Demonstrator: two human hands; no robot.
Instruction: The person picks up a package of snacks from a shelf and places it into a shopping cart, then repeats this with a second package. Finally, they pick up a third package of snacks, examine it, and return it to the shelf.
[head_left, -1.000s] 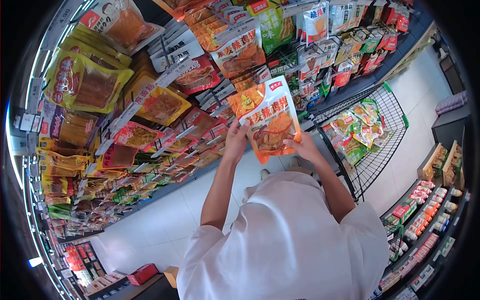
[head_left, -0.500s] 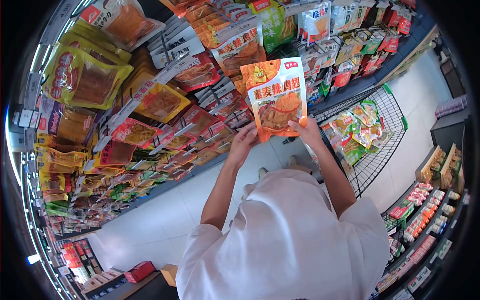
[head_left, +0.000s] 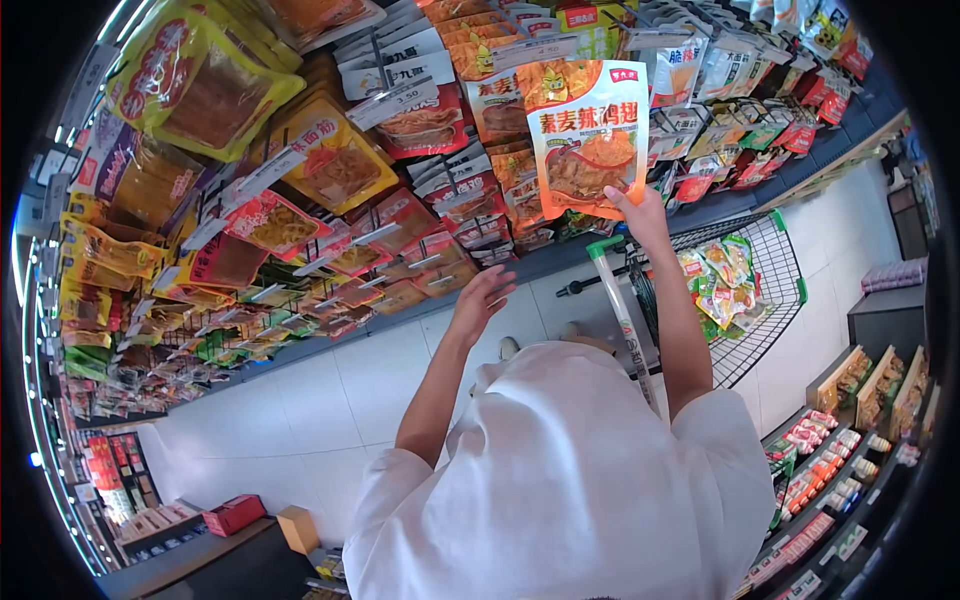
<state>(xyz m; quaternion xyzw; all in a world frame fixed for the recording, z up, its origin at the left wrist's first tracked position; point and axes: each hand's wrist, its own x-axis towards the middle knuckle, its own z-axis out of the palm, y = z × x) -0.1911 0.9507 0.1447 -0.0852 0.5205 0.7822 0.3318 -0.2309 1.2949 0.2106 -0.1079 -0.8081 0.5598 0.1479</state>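
An orange and white snack packet [head_left: 590,140] hangs upright from my right hand [head_left: 640,215], which pinches its lower right corner, thumb on the front. Its printed face is turned to the camera, in front of the racks. My left hand [head_left: 482,303] is raised to the left and lower, apart from the packet, with its fingers spread and nothing in them. Beside my right forearm is a shopping cart [head_left: 790,290] holding several colourful packets [head_left: 725,280].
Racks of hanging packets [head_left: 330,165] with price tags [head_left: 400,102] run across the left and top. The cart's handle [head_left: 622,310] lies between my arms. At the lower right stand shelves of bottles [head_left: 815,480]; a red box [head_left: 235,514] and a cardboard box [head_left: 298,529] are at the lower left.
My left hand has let go of the packet and opened. My right hand has carried the packet up and to the right. The cart's handle has come into fuller view.
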